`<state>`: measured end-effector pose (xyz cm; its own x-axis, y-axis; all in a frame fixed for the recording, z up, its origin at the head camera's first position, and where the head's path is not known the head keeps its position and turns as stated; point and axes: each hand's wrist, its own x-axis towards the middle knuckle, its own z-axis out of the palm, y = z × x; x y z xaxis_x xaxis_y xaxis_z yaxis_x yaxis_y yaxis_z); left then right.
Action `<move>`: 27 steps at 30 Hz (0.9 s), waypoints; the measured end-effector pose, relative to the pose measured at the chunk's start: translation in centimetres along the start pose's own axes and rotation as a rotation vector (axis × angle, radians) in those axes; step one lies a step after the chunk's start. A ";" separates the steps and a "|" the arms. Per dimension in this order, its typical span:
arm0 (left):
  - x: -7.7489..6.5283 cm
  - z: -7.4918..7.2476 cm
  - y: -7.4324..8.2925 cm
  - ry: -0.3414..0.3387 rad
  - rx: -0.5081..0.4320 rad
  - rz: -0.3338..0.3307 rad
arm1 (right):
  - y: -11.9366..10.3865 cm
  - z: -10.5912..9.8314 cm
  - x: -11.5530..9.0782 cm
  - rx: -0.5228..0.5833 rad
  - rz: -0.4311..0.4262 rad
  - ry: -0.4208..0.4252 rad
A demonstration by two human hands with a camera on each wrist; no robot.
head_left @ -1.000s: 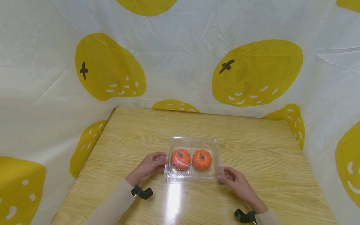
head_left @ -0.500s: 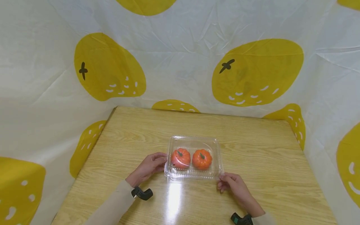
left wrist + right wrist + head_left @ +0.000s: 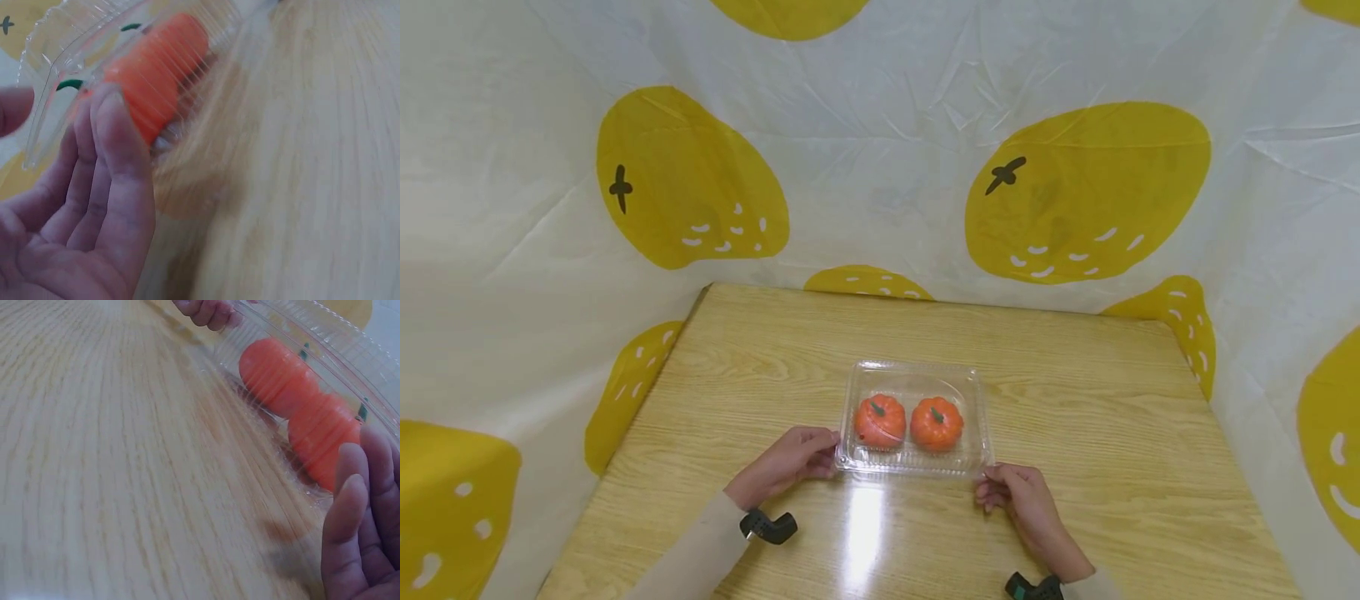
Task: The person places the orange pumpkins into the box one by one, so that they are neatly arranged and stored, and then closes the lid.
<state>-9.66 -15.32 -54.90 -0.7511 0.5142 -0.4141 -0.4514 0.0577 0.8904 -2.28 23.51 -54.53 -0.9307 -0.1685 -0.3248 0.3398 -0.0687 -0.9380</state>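
Observation:
A clear plastic clamshell container (image 3: 917, 379) rests on the wooden table with its lid down. Inside it two small orange toy pumpkins with green stems, the left one (image 3: 880, 421) and the right one (image 3: 937, 423), sit side by side. My left hand (image 3: 790, 462) holds the front left corner by the rim, its thumb at the edge and its fingers below. At the front right corner, my right hand (image 3: 1022, 496) pinches the rim between thumb and fingers. Through the clear wall the left wrist view shows an orange pumpkin (image 3: 159, 56). The right thumb is out of the right wrist view.
The wooden table (image 3: 1075, 400) runs back to a white cloth (image 3: 880, 167) with large yellow fruit prints, which also hangs along both sides. A bright light reflection lies on the table in front of the container.
My right hand has slid towards me to the front right corner. More recently my left hand has slid down the side to the front left corner. The container has barely shifted.

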 end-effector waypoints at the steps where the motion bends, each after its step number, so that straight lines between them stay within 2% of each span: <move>1: -0.1 -0.1 -0.1 -0.021 0.002 0.005 | 0.0 0.2 0.0 -0.002 0.001 0.017; 5: -0.5 -0.2 -0.3 -0.099 0.026 0.027 | 0.1 0.9 0.0 -0.001 -0.007 0.095; 8: -0.6 -0.3 -0.5 -0.133 0.059 0.041 | 0.2 1.5 0.1 0.011 -0.015 0.146; 15: -0.5 -0.3 -0.7 -0.136 0.087 0.037 | 0.6 2.3 0.3 0.015 -0.019 0.183; 20: -0.3 -0.1 -0.7 -0.111 0.074 0.021 | 0.5 2.3 0.5 0.027 0.010 0.128; 27: 0.1 0.3 -0.7 -0.082 0.034 0.024 | 0.4 2.0 0.8 0.114 0.035 -0.060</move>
<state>-9.26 -15.04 -55.56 -0.7187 0.5841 -0.3773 -0.4166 0.0727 0.9062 -2.57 21.40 -54.92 -0.9091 -0.2313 -0.3464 0.3887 -0.1720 -0.9052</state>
